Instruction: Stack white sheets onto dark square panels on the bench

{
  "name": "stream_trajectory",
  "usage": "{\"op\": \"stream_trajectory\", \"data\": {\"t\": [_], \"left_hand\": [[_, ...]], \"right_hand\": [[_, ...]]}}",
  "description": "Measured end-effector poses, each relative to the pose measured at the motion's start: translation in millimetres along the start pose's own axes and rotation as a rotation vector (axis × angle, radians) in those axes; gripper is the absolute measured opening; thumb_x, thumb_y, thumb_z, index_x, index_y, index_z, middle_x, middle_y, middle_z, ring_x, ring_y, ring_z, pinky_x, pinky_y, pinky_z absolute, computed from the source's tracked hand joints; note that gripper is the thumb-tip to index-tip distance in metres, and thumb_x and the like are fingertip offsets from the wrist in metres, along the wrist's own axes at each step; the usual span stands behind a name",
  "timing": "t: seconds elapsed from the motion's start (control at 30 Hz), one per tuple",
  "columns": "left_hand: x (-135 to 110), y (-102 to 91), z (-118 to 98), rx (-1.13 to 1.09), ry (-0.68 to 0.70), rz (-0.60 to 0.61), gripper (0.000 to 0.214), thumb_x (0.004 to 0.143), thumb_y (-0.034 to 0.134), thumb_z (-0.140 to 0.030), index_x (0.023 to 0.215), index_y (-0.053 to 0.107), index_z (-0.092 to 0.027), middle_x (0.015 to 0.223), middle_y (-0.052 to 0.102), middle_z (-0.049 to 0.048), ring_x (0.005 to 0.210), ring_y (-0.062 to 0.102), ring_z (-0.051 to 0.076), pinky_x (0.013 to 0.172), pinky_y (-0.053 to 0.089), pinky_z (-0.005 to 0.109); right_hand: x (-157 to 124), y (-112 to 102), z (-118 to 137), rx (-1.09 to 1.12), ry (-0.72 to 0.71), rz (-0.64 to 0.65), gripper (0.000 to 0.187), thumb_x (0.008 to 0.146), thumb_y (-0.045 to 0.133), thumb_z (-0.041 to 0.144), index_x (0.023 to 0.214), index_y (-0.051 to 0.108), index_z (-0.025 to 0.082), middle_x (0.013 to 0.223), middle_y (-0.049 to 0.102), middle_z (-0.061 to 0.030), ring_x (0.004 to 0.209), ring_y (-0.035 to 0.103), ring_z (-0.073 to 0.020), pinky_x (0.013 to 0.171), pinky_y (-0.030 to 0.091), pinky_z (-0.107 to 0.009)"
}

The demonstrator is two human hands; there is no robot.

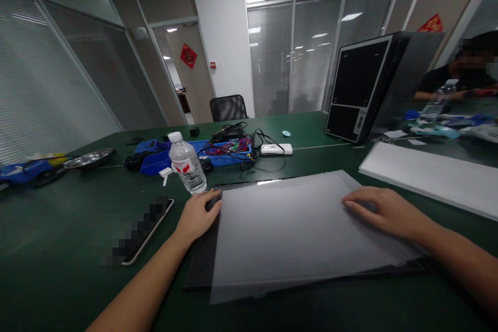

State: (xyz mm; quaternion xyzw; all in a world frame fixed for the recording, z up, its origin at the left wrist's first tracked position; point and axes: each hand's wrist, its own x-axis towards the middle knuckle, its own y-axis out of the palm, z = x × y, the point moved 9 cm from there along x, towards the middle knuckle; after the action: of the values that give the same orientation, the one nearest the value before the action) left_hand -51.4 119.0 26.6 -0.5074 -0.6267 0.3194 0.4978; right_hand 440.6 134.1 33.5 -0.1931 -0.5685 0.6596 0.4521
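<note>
A translucent whitish sheet [288, 233] lies slightly askew over a dark flat panel [202, 259], its near left corner hanging past the panel's front edge. My left hand [198, 215] rests at the panel's left side, thumb and fingers apart, with the tips at the sheet's left edge. At the sheet's right edge, my right hand [383, 210] has thumb and forefinger pinched together on it. Just beyond my left hand stands a clear water bottle [187, 166] with a white cap. A phone [146, 231] lies to the left of that hand.
Blue trays [229, 158] with tangled wires and a white power strip [276, 149] sit behind the panel. A computer tower [358, 88] stands at back right, with a stack of white sheets [431, 176] before it. Far left is a metal dish [89, 159]. Another person sits far right.
</note>
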Motion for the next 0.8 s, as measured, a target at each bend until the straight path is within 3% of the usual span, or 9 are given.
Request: {"op": "stream_trajectory", "data": {"t": [0.23, 0.37, 0.47, 0.6, 0.7, 0.8], "left_hand": [[-0.7, 10.8, 4.5, -0.134, 0.065, 0.071, 0.074, 0.086, 0.068, -0.059, 0.148, 0.068, -0.019, 0.159, 0.06, 0.0164, 0.15, 0.054, 0.039, 0.127, 0.039, 0.058], [0.0, 12.2, 7.0, -0.142, 0.071, 0.076, 0.073, 0.084, 0.07, -0.054, 0.148, 0.067, -0.018, 0.159, 0.06, 0.0176, 0.15, 0.054, 0.039, 0.127, 0.039, 0.06], [-0.4, 12.9, 6.9, -0.115, 0.081, 0.097, 0.066, 0.086, 0.067, -0.052, 0.144, 0.071, -0.019, 0.161, 0.057, 0.018, 0.151, 0.053, 0.041, 0.127, 0.038, 0.064], [-2.7, 13.6, 5.3, -0.088, 0.091, 0.126, 0.068, 0.084, 0.067, -0.055, 0.143, 0.072, -0.02, 0.164, 0.054, 0.017, 0.154, 0.05, 0.04, 0.127, 0.037, 0.063], [-3.4, 14.0, 5.5, -0.095, 0.074, 0.124, 0.071, 0.083, 0.067, -0.061, 0.141, 0.073, -0.021, 0.164, 0.054, 0.0158, 0.155, 0.049, 0.039, 0.129, 0.035, 0.06], [-3.1, 15.5, 6.9, -0.095, 0.046, 0.119, 0.072, 0.08, 0.068, -0.064, 0.138, 0.076, -0.022, 0.164, 0.055, 0.0149, 0.154, 0.049, 0.038, 0.129, 0.036, 0.058]], "right_hand": [[6.6, 8.0, 56.1, -0.069, -0.138, 0.017, 0.042, 0.107, 0.048, 0.047, 0.116, 0.082, 0.025, 0.111, 0.081, -0.0084, 0.1, 0.076, -0.0262, 0.091, 0.061, -0.045], [5.6, 10.9, 48.4, -0.039, -0.168, 0.019, 0.041, 0.108, 0.046, 0.045, 0.114, 0.082, 0.025, 0.112, 0.08, -0.0074, 0.103, 0.075, -0.0243, 0.094, 0.06, -0.044], [4.3, -3.5, -1.3, -0.113, -0.05, -0.108, 0.043, 0.108, 0.046, 0.049, 0.118, 0.08, 0.025, 0.122, 0.078, -0.0083, 0.116, 0.072, -0.0265, 0.107, 0.056, -0.048], [-12.9, -23.5, -106.8, -0.314, 0.346, -0.217, 0.057, 0.102, 0.048, 0.053, 0.144, 0.067, 0.02, 0.153, 0.062, -0.0137, 0.142, 0.056, -0.0334, 0.124, 0.042, -0.053], [-34.5, -27.4, -166.7, -0.363, 0.594, -0.219, 0.082, 0.097, 0.052, 0.065, 0.15, 0.059, 0.003, 0.157, 0.051, -0.0328, 0.144, 0.049, -0.0498, 0.115, 0.044, -0.066], [-47.7, -21.2, -194.8, -0.354, 0.735, -0.168, 0.091, 0.094, 0.048, 0.08, 0.143, 0.066, 0.007, 0.146, 0.06, -0.0354, 0.13, 0.058, -0.0536, 0.102, 0.049, -0.069]]}}
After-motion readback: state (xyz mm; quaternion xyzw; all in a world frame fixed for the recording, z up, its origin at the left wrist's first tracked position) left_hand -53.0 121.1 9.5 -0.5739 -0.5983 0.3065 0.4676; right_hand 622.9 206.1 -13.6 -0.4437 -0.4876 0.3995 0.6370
